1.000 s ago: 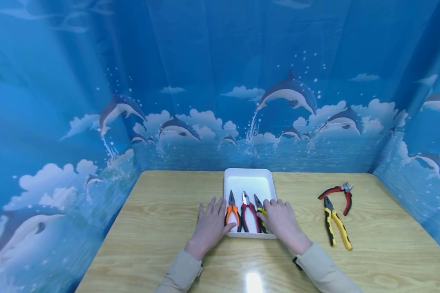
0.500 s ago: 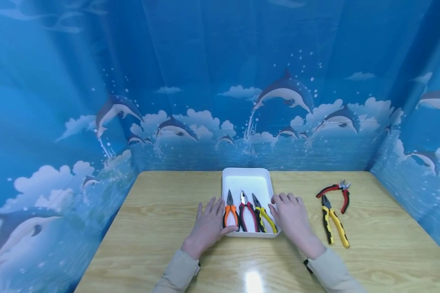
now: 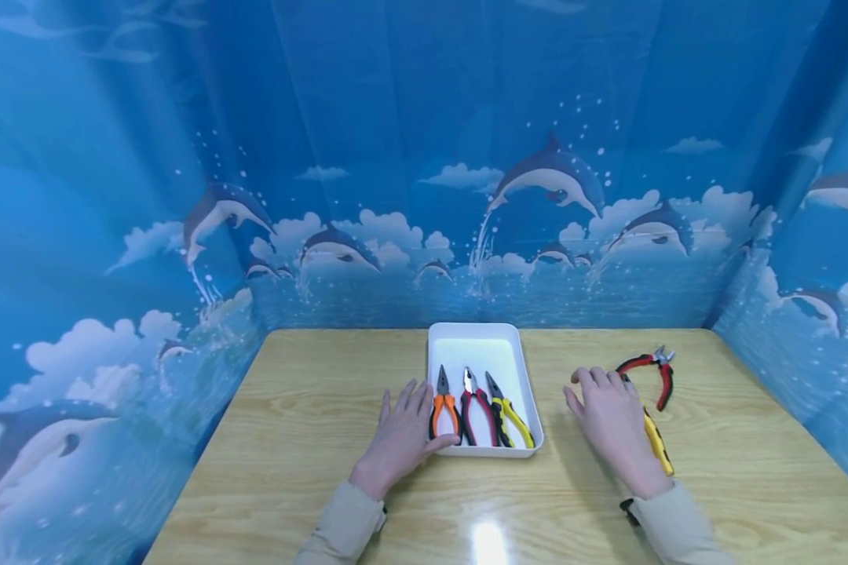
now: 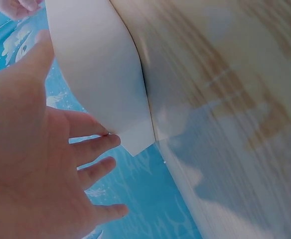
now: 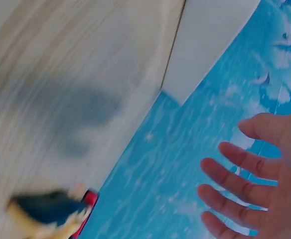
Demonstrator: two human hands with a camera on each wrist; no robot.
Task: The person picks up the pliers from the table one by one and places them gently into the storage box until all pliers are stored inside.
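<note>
A white tray [image 3: 475,349] holds three pairs of pliers side by side: orange-handled pliers [image 3: 444,414], red-and-black pliers [image 3: 478,416] and yellow-and-black pliers [image 3: 514,424]. My left hand [image 3: 396,447] rests at its left side, thumb along the near left corner; in the left wrist view the straight fingers lie against the tray wall [image 4: 100,64]. My right hand [image 3: 613,424] is above the table to the right, fingers apart and holding nothing. Beneath it, partly hidden, lie yellow-handled long-nose pliers [image 3: 657,446]. Red-handled diagonal cutters [image 3: 667,388] lie spread just beyond.
The wooden table [image 3: 311,392] ends at a blue dolphin-print curtain [image 3: 396,196] behind, which also hangs on both sides. In the right wrist view the hand's shadow [image 5: 75,109] falls on the tabletop.
My right hand has let go of the yellow-and-black pliers, now lying in the tray, and has moved right, over the yellow-handled pliers on the table. The left hand stays at the tray.
</note>
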